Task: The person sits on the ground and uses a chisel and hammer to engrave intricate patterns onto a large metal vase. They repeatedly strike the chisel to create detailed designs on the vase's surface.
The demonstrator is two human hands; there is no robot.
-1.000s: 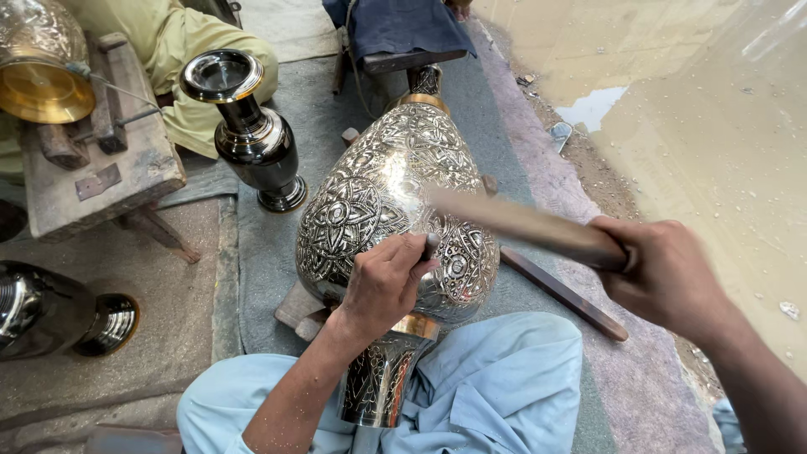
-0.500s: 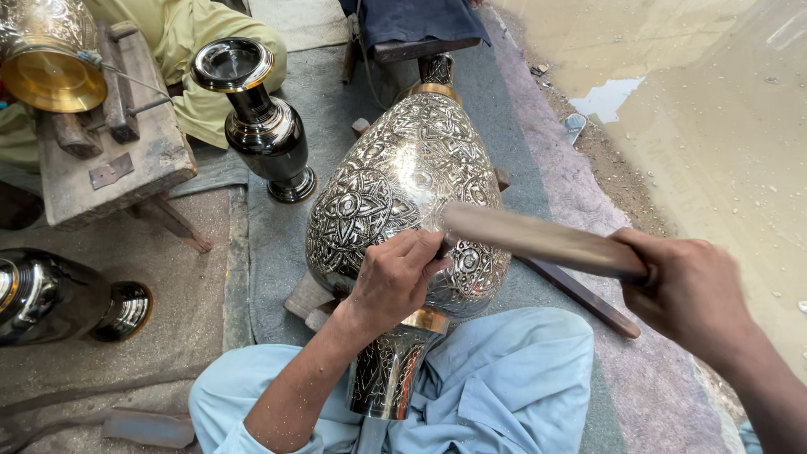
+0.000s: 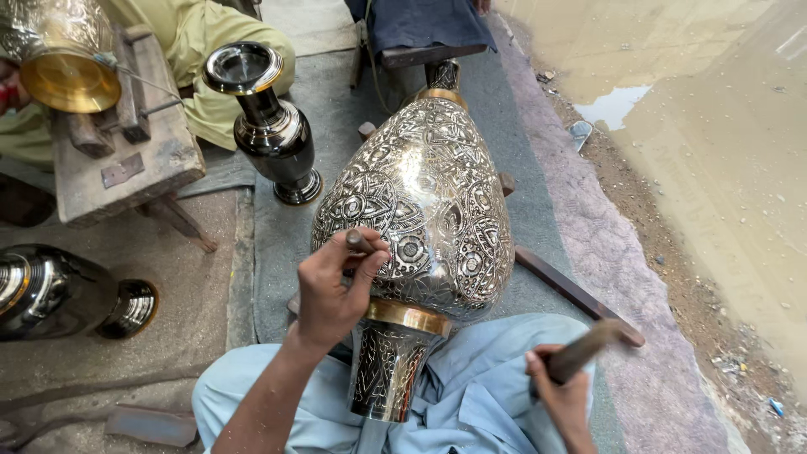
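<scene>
The left hand [image 3: 336, 290] has its grip closed around a short metal chisel [image 3: 360, 241], whose blunt top end sticks up above the thumb while the working end presses against the engraved brass vase [image 3: 420, 202]. That vase lies tilted on its side just beyond and to the right of this grip, its foot [image 3: 388, 370] resting between the person's knees on the light blue trousers [image 3: 471, 395], its neck pointing away toward a dark wooden stool [image 3: 420, 50].

The right hand [image 3: 559, 395], well to the right of and nearer than the chisel grip, is wrapped tightly around the handle of a wooden mallet [image 3: 593, 346], which is blurred and held clear of the vase. Just beyond that grip a dark wooden bar [image 3: 563, 286] lies across the grey mat [image 3: 336, 92].

Far to the left of the left grip a smaller dark vase [image 3: 269, 126] stands upright on the mat. Another dark vase [image 3: 59, 294] lies on its side on the floor, and a wooden block [image 3: 126, 160] carries a brass-mouthed vessel [image 3: 59, 59] beside a person in yellow-green clothing [image 3: 210, 34].
</scene>
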